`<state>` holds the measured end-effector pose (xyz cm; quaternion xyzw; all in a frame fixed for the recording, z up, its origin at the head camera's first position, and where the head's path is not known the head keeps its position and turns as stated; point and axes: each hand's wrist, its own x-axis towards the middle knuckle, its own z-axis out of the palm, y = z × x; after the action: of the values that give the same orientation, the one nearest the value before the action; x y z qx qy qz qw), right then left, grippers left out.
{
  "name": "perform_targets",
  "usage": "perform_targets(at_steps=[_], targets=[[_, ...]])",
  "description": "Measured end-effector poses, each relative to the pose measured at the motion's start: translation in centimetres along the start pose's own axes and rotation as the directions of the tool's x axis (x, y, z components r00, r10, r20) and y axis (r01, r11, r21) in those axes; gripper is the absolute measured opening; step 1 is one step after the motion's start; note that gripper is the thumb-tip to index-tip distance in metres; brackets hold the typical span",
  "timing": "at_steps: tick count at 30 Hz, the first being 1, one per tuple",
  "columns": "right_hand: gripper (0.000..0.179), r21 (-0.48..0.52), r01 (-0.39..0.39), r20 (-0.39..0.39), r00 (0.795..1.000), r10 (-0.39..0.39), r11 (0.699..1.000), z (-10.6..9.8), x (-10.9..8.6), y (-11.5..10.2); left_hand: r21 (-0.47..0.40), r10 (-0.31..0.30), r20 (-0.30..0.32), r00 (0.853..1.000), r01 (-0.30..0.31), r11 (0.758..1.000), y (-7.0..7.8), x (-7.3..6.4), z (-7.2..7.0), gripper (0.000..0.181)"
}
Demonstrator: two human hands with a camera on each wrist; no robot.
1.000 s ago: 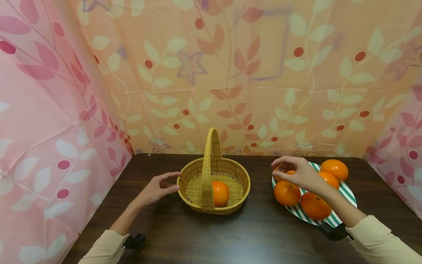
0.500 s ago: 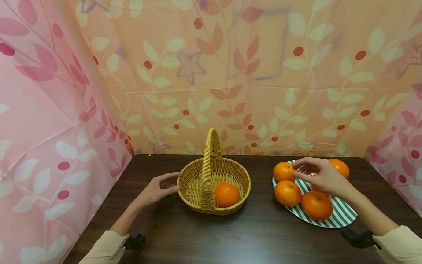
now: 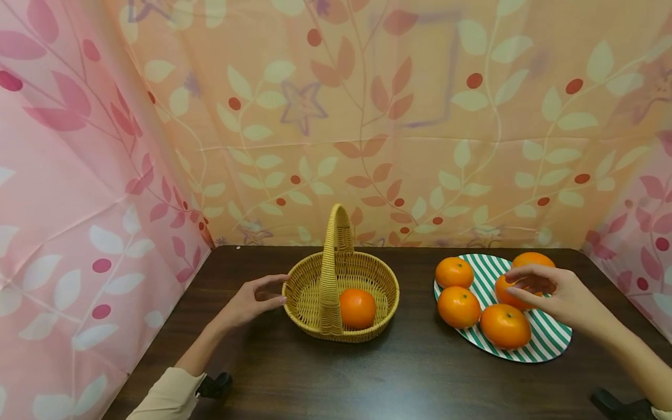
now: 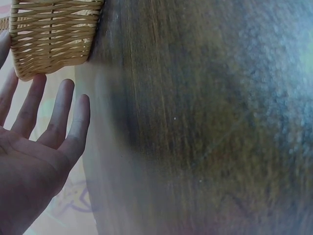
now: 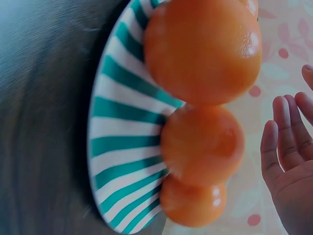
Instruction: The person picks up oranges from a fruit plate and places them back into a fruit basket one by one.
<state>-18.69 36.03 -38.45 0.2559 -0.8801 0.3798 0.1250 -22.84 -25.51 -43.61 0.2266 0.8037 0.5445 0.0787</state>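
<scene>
My left hand [image 3: 249,300] is at the left side of a yellow wicker basket [image 3: 304,298], its fingertips against the rim. In the left wrist view, the fingers of the left hand [image 4: 41,152] extend nearly straight toward the woven wall. One tangerine [image 3: 357,309] lies inside the basket, right of the tall handle [image 3: 329,274]. Over the right part of a green-and-white striped plate [image 3: 548,338] hovers my right hand [image 3: 567,300], fingers loosely bent with nothing held. It partly hides a tangerine [image 3: 505,290] behind it. The right wrist view shows the right hand [image 5: 293,156] apart from the fruit.
More tangerines sit on the plate: two at its left, one in front [image 3: 505,326] and one at the back [image 3: 532,259]. Dark wooden table [image 3: 367,373] lies between basket and plate. A patterned curtain [image 3: 420,146] hangs behind and at both sides.
My right hand has moved rightward across the plate, uncovering the left tangerines. The tangerine in the basket rolled right, then slightly back. My left hand has stayed at the basket.
</scene>
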Motion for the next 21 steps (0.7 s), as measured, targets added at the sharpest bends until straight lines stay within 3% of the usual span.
perform_targets(at_steps=[10,21], targets=[[0.035,-0.023,-0.017,-0.039,0.999,0.016,1.000,-0.3,-2.6,0.5,-0.033,0.016,0.006,1.000,-0.016,0.999,-0.4,0.1,-0.2,0.051],[0.064,-0.090,0.004,0.028,1.000,-0.001,0.996,0.5,-4.3,0.5,-0.020,-0.018,-0.006,1.000,0.018,1.000,-0.5,0.0,-0.1,0.053]])
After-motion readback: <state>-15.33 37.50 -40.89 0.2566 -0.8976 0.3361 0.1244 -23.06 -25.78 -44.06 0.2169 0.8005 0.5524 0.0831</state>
